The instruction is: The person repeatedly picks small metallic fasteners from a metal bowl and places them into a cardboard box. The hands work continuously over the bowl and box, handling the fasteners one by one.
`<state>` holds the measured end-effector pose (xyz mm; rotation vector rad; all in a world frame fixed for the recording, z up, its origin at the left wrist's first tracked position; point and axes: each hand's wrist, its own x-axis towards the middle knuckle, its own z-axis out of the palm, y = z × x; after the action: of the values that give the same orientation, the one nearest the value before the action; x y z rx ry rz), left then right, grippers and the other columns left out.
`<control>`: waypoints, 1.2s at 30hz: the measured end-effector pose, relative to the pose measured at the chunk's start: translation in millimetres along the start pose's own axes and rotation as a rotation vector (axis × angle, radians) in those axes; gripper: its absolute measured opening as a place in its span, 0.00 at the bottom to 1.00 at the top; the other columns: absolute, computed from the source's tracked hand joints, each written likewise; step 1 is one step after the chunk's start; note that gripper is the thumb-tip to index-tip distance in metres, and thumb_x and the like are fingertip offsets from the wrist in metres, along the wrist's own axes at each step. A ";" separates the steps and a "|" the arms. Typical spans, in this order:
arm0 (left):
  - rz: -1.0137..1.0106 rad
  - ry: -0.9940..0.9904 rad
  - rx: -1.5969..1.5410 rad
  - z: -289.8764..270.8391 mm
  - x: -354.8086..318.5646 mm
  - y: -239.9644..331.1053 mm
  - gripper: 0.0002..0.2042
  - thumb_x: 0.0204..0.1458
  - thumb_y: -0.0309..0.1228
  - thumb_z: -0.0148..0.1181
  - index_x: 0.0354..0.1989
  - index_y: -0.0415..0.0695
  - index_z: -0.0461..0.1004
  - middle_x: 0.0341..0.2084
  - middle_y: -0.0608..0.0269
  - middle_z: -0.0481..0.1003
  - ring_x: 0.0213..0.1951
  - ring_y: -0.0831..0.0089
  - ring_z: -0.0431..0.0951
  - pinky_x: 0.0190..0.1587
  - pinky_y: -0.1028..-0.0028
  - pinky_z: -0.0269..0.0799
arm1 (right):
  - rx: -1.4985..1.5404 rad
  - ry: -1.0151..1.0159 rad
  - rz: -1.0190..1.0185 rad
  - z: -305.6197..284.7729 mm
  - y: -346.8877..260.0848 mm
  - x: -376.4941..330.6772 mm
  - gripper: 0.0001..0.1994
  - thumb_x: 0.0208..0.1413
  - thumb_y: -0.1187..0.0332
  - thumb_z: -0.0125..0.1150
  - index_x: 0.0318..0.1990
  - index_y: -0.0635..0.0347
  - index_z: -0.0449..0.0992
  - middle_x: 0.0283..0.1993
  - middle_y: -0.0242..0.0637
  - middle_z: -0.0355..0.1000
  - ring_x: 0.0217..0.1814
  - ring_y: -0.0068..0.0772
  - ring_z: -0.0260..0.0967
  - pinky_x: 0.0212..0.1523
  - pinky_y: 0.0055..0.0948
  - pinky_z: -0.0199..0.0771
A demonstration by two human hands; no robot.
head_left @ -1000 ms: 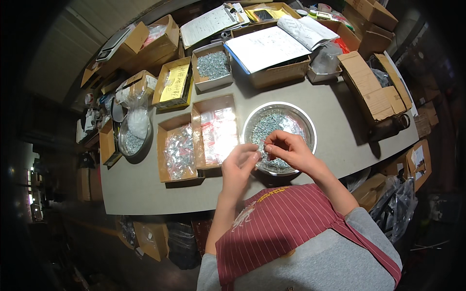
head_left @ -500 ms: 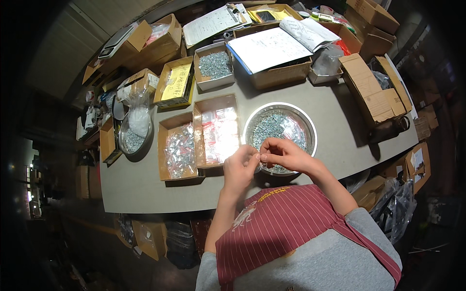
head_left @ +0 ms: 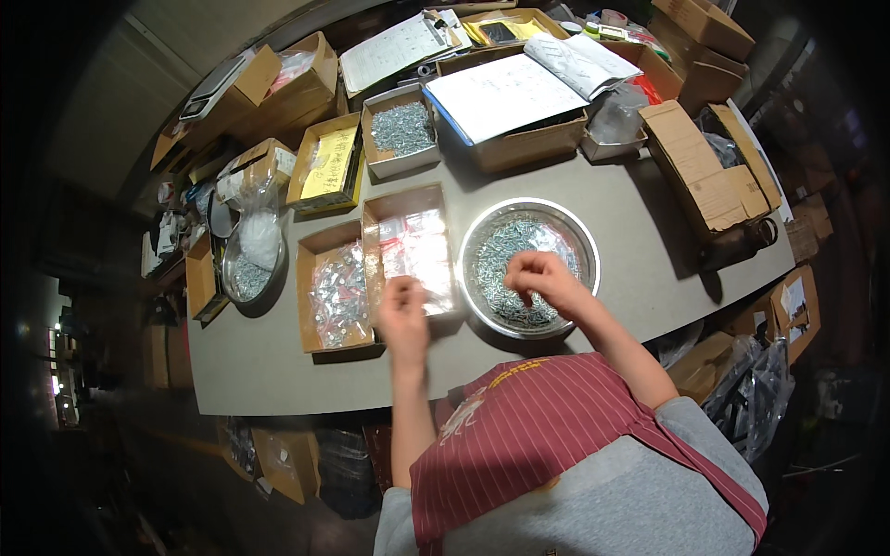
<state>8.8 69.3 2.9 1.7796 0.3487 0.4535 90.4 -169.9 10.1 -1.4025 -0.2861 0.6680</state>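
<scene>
My left hand (head_left: 404,320) is smeared by motion at the near end of a carton of small clear plastic bags (head_left: 417,246). Its fingers are too blurred to show what they hold, if anything. Over a round metal bowl (head_left: 595,250) hangs my right hand (head_left: 545,281), fingers curled down and drawn together; whatever is between them is hidden. Small silvery screws (head_left: 505,248) fill the bowl, and some clear plastic lies among them at its right side. Left of the bag carton, another open carton (head_left: 306,278) holds bagged small metal parts (head_left: 343,296).
Behind stand a white box of screws (head_left: 403,128), a yellow-papered box (head_left: 329,162) and a carton topped by an open notebook (head_left: 510,93). A second metal bowl (head_left: 250,278) with a plastic bag is at left. An open carton (head_left: 695,167) stands right.
My hands were together at the bowl's near edge, fingertips meeting. Now they are apart: the left has moved left to the bag carton, the right stays over the bowl, a little farther in.
</scene>
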 end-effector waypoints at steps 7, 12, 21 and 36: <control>0.116 0.408 0.571 -68.8 14.4 -31.4 0.09 0.55 0.24 0.57 0.44 0.37 0.74 0.35 0.57 0.76 0.37 0.62 0.77 0.38 0.69 0.74 | -1.420 0.573 -0.340 -58.6 43.0 -4.2 0.10 0.48 0.66 0.64 0.31 0.64 0.76 0.32 0.44 0.76 0.40 0.48 0.72 0.45 0.41 0.69; 0.145 0.256 0.480 -40.4 2.8 -25.4 0.08 0.53 0.22 0.57 0.41 0.39 0.77 0.41 0.56 0.77 0.44 0.62 0.76 0.42 0.69 0.74 | -1.571 0.511 -0.326 -59.4 60.2 -2.1 0.07 0.43 0.71 0.64 0.30 0.64 0.77 0.34 0.44 0.77 0.43 0.46 0.71 0.49 0.39 0.64; 0.224 0.087 0.413 -1.1 -2.2 -5.8 0.06 0.51 0.20 0.58 0.37 0.40 0.78 0.40 0.55 0.77 0.46 0.56 0.76 0.50 0.63 0.69 | -1.328 0.579 -0.258 -75.6 39.0 -9.0 0.04 0.49 0.69 0.65 0.28 0.59 0.79 0.26 0.42 0.76 0.34 0.45 0.71 0.41 0.40 0.63; 0.103 -0.074 0.240 34.3 -22.5 -1.0 0.17 0.58 0.30 0.60 0.53 0.37 0.70 0.46 0.52 0.76 0.49 0.58 0.76 0.50 0.65 0.71 | -0.601 0.564 -0.025 -63.0 21.2 -15.9 0.15 0.58 0.61 0.66 0.25 0.63 0.76 0.21 0.31 0.70 0.26 0.23 0.65 0.34 0.25 0.62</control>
<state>5.4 30.0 -8.2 2.0501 0.2688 0.4313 107.7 -229.8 -18.0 -2.0895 -0.0493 0.1362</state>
